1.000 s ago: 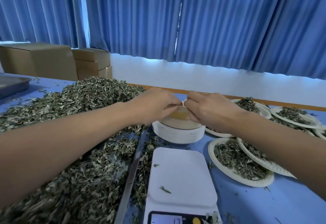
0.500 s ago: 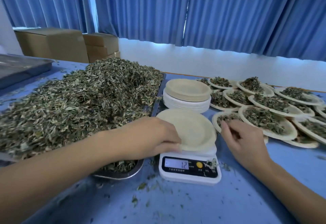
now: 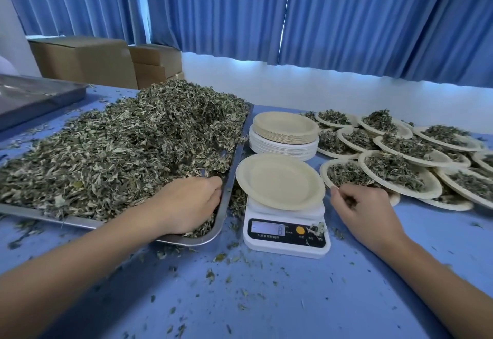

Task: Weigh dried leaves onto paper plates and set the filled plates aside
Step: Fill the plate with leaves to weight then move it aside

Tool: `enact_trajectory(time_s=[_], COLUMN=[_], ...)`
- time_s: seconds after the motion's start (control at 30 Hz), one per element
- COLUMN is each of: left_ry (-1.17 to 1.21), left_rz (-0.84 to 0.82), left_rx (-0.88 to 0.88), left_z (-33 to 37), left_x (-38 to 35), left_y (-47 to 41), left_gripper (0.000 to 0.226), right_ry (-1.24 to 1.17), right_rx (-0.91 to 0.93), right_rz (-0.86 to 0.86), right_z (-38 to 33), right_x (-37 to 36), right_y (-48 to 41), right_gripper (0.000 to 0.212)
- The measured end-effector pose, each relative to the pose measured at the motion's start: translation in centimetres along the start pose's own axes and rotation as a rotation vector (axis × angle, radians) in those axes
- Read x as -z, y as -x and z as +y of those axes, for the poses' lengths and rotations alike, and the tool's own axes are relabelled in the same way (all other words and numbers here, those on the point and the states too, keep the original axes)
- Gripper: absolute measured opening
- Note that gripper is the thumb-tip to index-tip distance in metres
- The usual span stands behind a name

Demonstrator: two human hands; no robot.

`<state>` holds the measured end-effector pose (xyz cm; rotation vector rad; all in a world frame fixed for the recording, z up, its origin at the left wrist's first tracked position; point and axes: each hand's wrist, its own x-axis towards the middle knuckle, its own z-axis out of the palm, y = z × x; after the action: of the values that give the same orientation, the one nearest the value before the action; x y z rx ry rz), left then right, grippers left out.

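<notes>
An empty paper plate [image 3: 280, 178] lies on the white digital scale [image 3: 286, 234] in the middle of the blue table. To its left, a metal tray [image 3: 225, 205] carries a big heap of dried leaves [image 3: 133, 151]. My left hand [image 3: 192, 205] is palm down in the tray's near right corner, fingers curled into the leaves there. My right hand [image 3: 365, 213] hovers just right of the scale with loosely curled fingers and holds nothing. Behind the scale stands a stack of empty plates [image 3: 284, 135].
Several filled plates [image 3: 394, 170] overlap at the right, the nearest touching distance from my right hand. A second metal tray [image 3: 32, 98] sits at far left, with cardboard boxes [image 3: 88, 63] behind. Leaf crumbs litter the table [image 3: 266, 298] in front.
Both hands took a plate off the stack and set it on the scale. My left hand then left the plate's rim and went into the tray's corner; my right hand stayed beside the scale.
</notes>
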<state>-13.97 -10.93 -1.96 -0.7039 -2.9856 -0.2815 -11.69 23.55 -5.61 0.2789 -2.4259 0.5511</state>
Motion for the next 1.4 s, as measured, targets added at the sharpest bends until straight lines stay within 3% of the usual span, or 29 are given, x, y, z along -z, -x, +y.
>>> enact_trajectory(time_s=[0.23,0.5,0.83,0.97,1.07,1.27,1.4], left_ry=[0.013,0.058,-0.001,0.234,0.207,0.419,0.498], left_rz=[0.054,0.392,0.437,0.511,0.437,0.580,0.578], left_rx=[0.012,0.049,0.039,0.165,0.215,0.063,-0.048], left_z=[-0.4,-0.1,-0.8,-3.2,-4.0,-0.4,3.9], left_x=[-0.4,2.0,3.1,3.4,3.2,4.2,4.8], left_y=[-0.1,-2.8,-6.2,-7.4,-8.1,-9.3,-10.8], left_gripper=[0.048,0.053,0.049,0.054,0.057,0.059,0.057], right_ry=[0.038,0.033,0.004,-0.003,-0.031,-0.063,-0.096], right_rx=[0.005,-0.004,-0.014,-0.020,-0.049,-0.078,-0.106], right_rz=[-0.014,-0.021,-0.025,-0.051,-0.071,-0.085,-0.094], right_z=[0.0,0.0,0.1,0.1,0.1,0.0,0.0], right_x=[0.0,0.0,0.1,0.1,0.2,0.4,0.5], right_y=[0.0,-0.1,0.0,0.0,0.0,-0.2,-0.3], right_gripper=[0.050,0.050,0.051,0.052,0.052,0.051,0.050])
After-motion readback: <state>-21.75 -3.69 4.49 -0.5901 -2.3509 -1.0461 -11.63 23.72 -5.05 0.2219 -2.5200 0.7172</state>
